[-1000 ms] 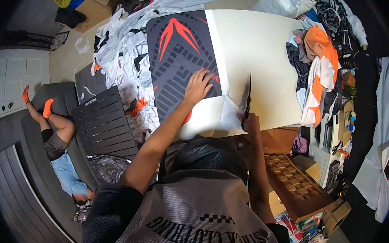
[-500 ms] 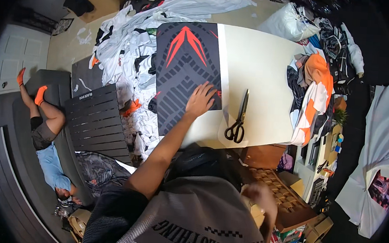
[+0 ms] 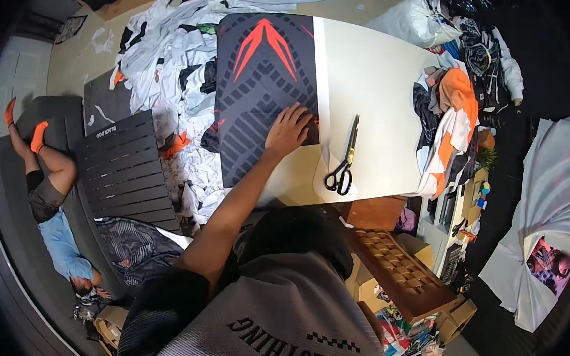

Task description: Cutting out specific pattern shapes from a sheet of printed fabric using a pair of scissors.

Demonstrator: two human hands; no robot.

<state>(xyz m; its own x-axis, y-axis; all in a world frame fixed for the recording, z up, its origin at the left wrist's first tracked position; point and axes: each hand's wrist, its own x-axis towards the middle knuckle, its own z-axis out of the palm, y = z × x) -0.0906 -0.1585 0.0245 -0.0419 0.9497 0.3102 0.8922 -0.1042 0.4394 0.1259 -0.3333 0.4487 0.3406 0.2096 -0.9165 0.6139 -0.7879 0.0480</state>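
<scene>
My left hand lies fingers spread on a dark grey fabric piece with a tyre-track pattern and red chevrons, on the pale table. Black-handled scissors lie on the table to the right of that hand, blades pointing away from me, over a white piece near the front edge. A narrow white strip runs along the fabric's right edge. My right hand is low at my side, mostly hidden behind my shirt, with only some skin showing; its fingers are hidden.
An orange, white and dark garment pile covers the table's right end. White fabric heaps lie left of it. A person lies on a grey couch at far left. A woven wooden chair stands at lower right, beside boxes and shelving.
My right hand let go of the scissors, leaving them on the table, and dropped down behind my shirt. My left hand stays on the dark fabric as the view shifts.
</scene>
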